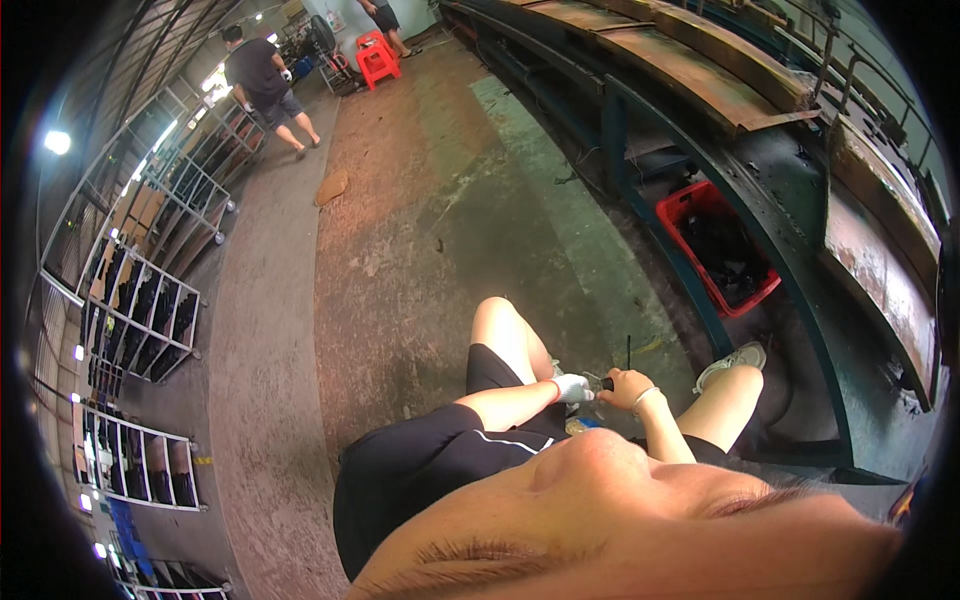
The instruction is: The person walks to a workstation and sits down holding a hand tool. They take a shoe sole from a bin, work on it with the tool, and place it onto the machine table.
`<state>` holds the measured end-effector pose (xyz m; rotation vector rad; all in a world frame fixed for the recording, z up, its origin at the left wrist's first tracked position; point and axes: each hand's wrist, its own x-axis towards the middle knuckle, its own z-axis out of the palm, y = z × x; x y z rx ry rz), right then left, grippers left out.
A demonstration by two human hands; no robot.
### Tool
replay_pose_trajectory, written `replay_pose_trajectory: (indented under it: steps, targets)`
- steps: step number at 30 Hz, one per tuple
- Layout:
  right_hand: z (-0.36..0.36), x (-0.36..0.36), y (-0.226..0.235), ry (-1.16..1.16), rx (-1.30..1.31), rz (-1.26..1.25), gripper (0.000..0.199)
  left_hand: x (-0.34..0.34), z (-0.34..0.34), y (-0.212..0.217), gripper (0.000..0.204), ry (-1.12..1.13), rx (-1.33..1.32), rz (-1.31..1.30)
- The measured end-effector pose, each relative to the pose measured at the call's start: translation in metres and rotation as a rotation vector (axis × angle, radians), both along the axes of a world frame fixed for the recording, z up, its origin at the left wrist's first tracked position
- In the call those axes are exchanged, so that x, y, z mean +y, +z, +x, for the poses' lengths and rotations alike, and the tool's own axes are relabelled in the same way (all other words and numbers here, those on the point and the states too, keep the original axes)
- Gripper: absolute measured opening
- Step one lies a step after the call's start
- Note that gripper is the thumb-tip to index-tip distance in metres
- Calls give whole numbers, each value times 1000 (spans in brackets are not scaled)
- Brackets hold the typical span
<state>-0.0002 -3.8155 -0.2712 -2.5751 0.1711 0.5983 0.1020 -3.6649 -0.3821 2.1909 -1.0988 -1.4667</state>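
Note:
My left hand point(573, 388), in a white glove, is closed between my knees, and its fingers meet the other hand. What it holds, if anything, is hidden. My right hand point(629, 387) is bare, with a pale band at the wrist, and its fingers are wrapped round a small black thing point(607, 383). A thin dark rod point(628, 350) stands up just beyond that hand; I cannot tell whether it belongs to the black thing. Below the hands lies a small yellowish and blue object point(582, 425), partly hidden, too small to name.
To my right runs a dark green metal workbench frame point(620, 130) with a red crate point(748, 300) of dark pieces beneath. Wheeled racks point(150, 420) line the left side. Ahead are a red plastic stool point(377, 62), a walking person point(262, 80) and another standing person point(385, 18).

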Motion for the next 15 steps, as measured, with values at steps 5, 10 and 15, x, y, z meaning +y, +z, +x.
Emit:
replay_pose_trajectory:
  steps: [5,10,15]
  targets:
    - [0,3,-6,2,2,-12,56,2,-1,0,41,7,-6,13]
    - [0,2,-7,1,37,-18,56,1,-2,0,41,-8,-12,-8]
    - [-1,2,-11,15,21,-15,56,1,-4,-2,41,-14,-31,-10]
